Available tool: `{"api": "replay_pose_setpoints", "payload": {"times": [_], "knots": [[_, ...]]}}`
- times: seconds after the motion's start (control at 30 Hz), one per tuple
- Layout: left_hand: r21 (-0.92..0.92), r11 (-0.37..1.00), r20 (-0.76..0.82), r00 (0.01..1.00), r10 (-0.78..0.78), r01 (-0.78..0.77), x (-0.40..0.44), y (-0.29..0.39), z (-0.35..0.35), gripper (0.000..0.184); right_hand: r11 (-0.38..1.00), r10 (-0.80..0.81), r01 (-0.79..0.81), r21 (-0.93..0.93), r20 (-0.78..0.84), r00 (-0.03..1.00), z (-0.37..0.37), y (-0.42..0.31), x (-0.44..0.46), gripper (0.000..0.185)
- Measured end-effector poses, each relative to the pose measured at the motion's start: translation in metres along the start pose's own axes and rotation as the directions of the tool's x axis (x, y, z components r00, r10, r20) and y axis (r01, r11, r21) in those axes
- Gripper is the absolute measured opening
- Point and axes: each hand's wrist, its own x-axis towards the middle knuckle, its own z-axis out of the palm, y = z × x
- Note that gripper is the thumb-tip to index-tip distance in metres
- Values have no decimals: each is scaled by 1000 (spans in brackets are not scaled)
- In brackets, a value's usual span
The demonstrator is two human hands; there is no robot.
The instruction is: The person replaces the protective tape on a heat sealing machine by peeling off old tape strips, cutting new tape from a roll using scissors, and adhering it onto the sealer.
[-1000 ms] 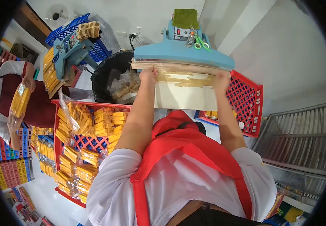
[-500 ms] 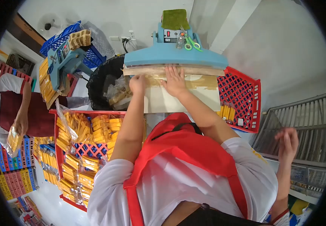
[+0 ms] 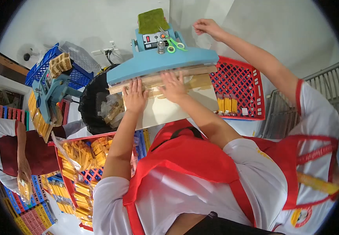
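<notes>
My left hand (image 3: 135, 98) lies flat, fingers stretched out, at the left end of a pale board (image 3: 165, 113) in front of a blue heat sealer (image 3: 159, 62). My right hand (image 3: 173, 89) rests beside it, palm down, its fingertips at the tan strip (image 3: 195, 71) along the sealer's jaw. Brown tape-like patches (image 3: 201, 82) cover part of the board. Nothing shows in either hand, though what lies under the palms is hidden. On top of the sealer are green-handled scissors (image 3: 173, 45), a small glass bottle (image 3: 161, 47) and a green cloth (image 3: 152, 21).
At right, a co-worker's arm (image 3: 255, 55) reaches over a red crate (image 3: 257, 94) holding yellow packs. Bagged yellow sticks fill another red crate (image 3: 65, 176) at lower left. Beside the sealer stands a black-lined bin (image 3: 87, 102). Another person holds a packet (image 3: 24, 186) at far left.
My left hand has gone from curled to flat with fingers spread. My right hand stays on the sealer's front. The co-worker at right has leaned in, arm raised beside the sealer. The view has shifted.
</notes>
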Motion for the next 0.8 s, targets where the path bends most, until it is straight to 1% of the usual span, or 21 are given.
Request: {"api": "replay_pose_setpoints", "payload": {"times": [0.07, 0.13, 0.2, 0.23, 0.3, 0.33, 0.43, 0.47, 0.53, 0.57, 0.63, 0.67, 0.73, 0.8], "knots": [[-2, 1000, -20, 1000, 7, -7, 0, -2, -1, 53, 989, 115, -113, -98, 23, 993, -1, 26, -4, 57], [-3, 1000, -35, 999, 7, -7, -1, -7, -2, 53, 970, 214, -211, -123, 13, 977, -12, 52, -9, 55], [-86, 995, 0, 998, 60, -60, 3, -16, -2, 53, 937, 330, -315, -153, 87, 940, -36, 74, -14, 55], [-84, 995, 3, 999, 51, -51, 3, -18, -1, 53, 939, 323, -307, -153, 93, 942, -32, 90, -18, 55], [-85, 996, 44, 999, 25, -21, 5, -18, -2, 55, 902, 306, -327, -284, -116, 945, -19, 118, -25, 53], [-82, 997, 41, 999, 20, -17, 5, -15, -6, 55, 904, 300, -322, -282, -118, 947, -22, 124, -27, 53], [34, 999, 71, 997, 6, -8, 6, -8, -17, 56, 898, 341, -356, -257, -102, 934, -29, 125, -29, 56], [30, 1000, 74, 997, 5, -7, 4, -7, -16, 56, 898, 342, -356, -260, -99, 935, -31, 125, -30, 56], [3, 999, 79, 996, -49, 49, 0, -7, -14, 56, 873, 404, -398, -283, -38, 914, -37, 125, -30, 57], [1, 999, 82, 995, -53, 53, -2, -9, -12, 56, 874, 402, -394, -286, -34, 915, -35, 128, -30, 57], [-11, 999, -54, 998, -43, 43, -7, -13, -6, 57, 880, 397, -415, -232, -124, 910, -31, 133, -33, 57], [-14, 999, -46, 998, -45, 44, -9, -14, -3, 57, 879, 398, -414, -235, -116, 910, -29, 136, -34, 57], [12, 999, -85, 995, -44, 45, -11, -15, -1, 56, 879, 416, -428, -209, -97, 904, -33, 136, -34, 57], [-10, 998, -97, 993, -65, 64, -13, -14, 0, 56, 878, 410, -422, -226, -102, 906, -31, 138, -34, 56]]}}
